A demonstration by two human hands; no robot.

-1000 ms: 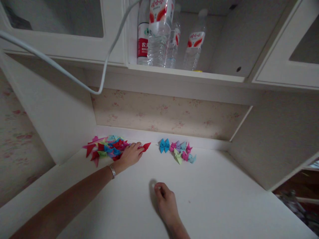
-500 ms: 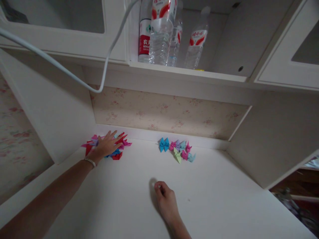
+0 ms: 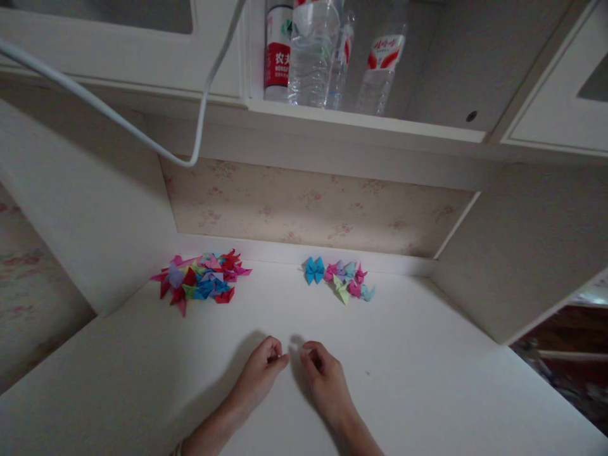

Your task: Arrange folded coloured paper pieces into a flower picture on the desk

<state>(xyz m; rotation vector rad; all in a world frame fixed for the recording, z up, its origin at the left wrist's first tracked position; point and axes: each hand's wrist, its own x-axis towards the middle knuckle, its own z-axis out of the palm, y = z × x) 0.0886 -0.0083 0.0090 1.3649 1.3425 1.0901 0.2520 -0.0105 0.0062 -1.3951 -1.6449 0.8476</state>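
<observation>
My left hand (image 3: 261,372) is over the white desk with its thumb and fingers pinched together. Close beside it, a small gap away, my right hand (image 3: 325,380) is curled in a similar pinch. Whatever either hand may hold is too small or hidden to make out. Beyond my left hand lies a heap of colourful folded-paper cranes (image 3: 205,288), in red, pink, blue and purple. Past my right hand sits a smaller group, with a blue folded-paper piece (image 3: 314,271), a pale green paper crane (image 3: 341,290) and several pink, lilac and light blue ones.
The white desk (image 3: 418,380) has side panels and a low back ledge. Above it, a shelf (image 3: 380,123) carries several plastic bottles (image 3: 311,69). A white bent cable or rod (image 3: 118,120) hangs across the upper left.
My left hand has come off the paper heap and back beside my right hand, its fingers now pinched. The heap is fully visible. My right hand has hardly moved; the camera has shifted slightly.
</observation>
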